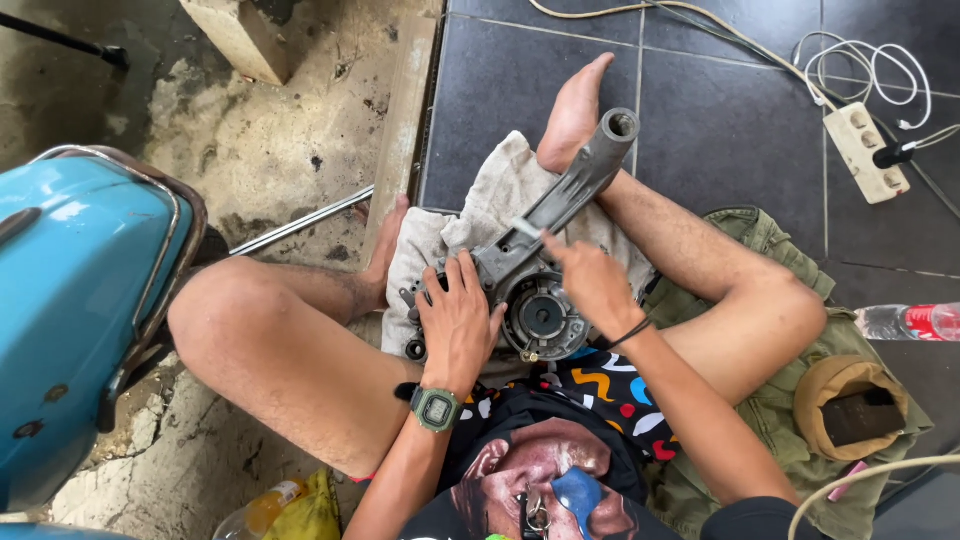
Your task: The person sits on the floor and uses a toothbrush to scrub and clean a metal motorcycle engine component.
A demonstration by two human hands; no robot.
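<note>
Seated cross-legged, the person steadied a grey engine casing (545, 255) on a pale rag (480, 215) across the lap. Left hand (458, 325) lay spread on it, fingers apart. Right hand (592, 285) pinched a small pale strip (527, 228) against the casing's long arm.

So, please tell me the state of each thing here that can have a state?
Metal engine casing: lying on a cloth across the lap, round opening facing up.
Left hand: pressed flat on the casing.
Right hand: pinching a small pale piece against the casing arm.
Power strip: one black plug inserted.
Plastic bottle: lying on its side.
</note>
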